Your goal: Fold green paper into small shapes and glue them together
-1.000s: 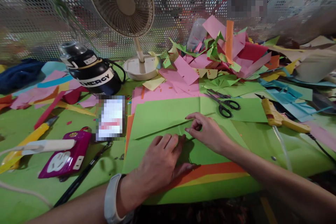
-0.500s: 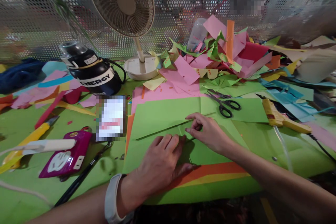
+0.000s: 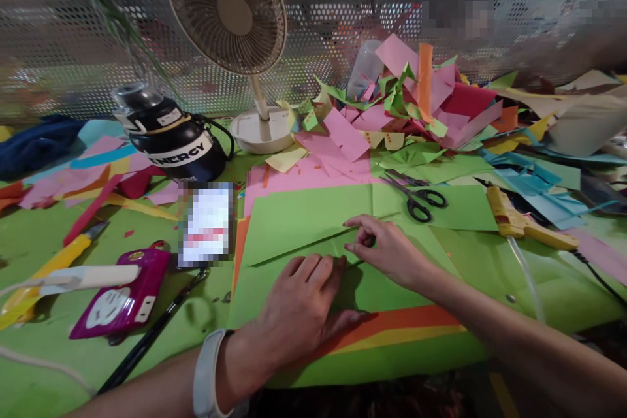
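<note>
My left hand rests palm down on a sheet of green paper, its thumb stretched out to the right and its other fingers bent, with their tips partly hidden. A white band circles the wrist. Just beyond it, my right hand has thumb and forefinger bent together at the edge of a folded green sheet. The exact contact under the fingertips is hard to make out. Black-handled scissors lie on the green paper above my right hand. Orange paper shows under the near edge.
A fan and a black bottle stand behind. Coloured scraps are heaped at the back. A yellow glue gun lies right; a phone, purple device and yellow cutter lie left.
The view has tilted very slightly, so things sit a few pixels lower. Both hands keep nearly the same pose on the green paper.
</note>
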{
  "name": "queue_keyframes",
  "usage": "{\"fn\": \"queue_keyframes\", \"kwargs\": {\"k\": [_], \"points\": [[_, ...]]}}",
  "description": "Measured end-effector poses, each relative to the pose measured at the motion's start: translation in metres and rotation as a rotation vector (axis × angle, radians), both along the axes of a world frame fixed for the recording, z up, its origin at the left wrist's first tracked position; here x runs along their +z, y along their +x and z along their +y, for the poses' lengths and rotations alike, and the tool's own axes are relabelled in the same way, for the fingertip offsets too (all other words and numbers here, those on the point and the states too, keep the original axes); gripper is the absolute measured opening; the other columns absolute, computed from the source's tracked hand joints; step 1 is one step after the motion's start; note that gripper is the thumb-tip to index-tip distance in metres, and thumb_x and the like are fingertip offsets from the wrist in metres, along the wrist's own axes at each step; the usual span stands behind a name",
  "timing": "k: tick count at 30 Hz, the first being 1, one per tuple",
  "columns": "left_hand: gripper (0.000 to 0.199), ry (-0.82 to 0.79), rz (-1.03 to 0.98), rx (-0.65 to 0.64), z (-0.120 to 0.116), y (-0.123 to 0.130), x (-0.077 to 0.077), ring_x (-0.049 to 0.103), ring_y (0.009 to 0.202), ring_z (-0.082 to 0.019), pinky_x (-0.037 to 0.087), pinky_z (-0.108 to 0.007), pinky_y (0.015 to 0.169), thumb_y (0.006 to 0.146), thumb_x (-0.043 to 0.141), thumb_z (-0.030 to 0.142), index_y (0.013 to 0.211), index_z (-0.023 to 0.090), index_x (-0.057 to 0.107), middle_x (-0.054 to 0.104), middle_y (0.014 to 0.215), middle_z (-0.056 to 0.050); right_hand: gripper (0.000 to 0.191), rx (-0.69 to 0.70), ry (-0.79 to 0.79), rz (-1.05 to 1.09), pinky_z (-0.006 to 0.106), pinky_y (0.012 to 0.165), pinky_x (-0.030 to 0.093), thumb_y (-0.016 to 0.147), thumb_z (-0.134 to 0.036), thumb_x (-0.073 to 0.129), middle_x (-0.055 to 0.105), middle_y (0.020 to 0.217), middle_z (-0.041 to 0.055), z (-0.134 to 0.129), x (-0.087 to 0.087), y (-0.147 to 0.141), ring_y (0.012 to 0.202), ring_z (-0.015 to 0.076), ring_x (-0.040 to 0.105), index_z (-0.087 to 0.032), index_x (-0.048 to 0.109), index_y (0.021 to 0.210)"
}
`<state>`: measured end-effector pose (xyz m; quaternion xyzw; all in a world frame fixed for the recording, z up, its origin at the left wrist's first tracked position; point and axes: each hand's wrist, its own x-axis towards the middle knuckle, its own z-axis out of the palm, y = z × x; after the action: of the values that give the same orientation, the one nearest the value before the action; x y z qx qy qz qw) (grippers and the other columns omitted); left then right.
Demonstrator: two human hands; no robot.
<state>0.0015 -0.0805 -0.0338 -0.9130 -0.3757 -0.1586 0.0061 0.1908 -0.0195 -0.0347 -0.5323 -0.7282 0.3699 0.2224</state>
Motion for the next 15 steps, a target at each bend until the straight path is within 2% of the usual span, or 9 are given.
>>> {"fn": "queue_keyframes", "kwargs": {"k": [5,10,15], "points": [[0.063,-0.026,-0.008,0.014,-0.001,-0.0004,-0.0007,0.058,0.087,-0.026,0.047,-0.039,0.077,0.093,0.034,0.058,0.122,0.006,0.056,0.066,0.1,-0.014,0.029,-0.002,-0.035,-0.016,0.025,0.06,0.04,0.08,-0.02,0.064,0.06,0.064,-0.0028,0.0002,0.0018,-0.0005,0.061,0.013,0.055,-0.013,0.062,0.107],[0.063,-0.032,-0.009,0.029,0.0018,0.0006,-0.002,0.058,0.086,-0.026,0.047,-0.039,0.076,0.092,0.034,0.06,0.121,0.008,0.057,0.065,0.101,-0.014,0.028,0.005,-0.027,-0.018,0.023,0.06,0.04,0.08,-0.019,0.063,0.06,0.065,-0.0028,0.0011,0.0006,-0.0002,0.062,0.0125,0.055,-0.015,0.062,0.108],[0.064,-0.05,0.003,0.027,0.0018,0.0009,-0.0031,0.057,0.086,-0.025,0.046,-0.039,0.076,0.089,0.041,0.063,0.121,0.009,0.056,0.064,0.1,-0.012,0.028,0.007,-0.022,-0.02,0.024,0.06,0.04,0.08,-0.019,0.064,0.06,0.065,-0.0029,0.0017,-0.0006,-0.0001,0.062,0.0126,0.055,-0.015,0.062,0.107]]}}
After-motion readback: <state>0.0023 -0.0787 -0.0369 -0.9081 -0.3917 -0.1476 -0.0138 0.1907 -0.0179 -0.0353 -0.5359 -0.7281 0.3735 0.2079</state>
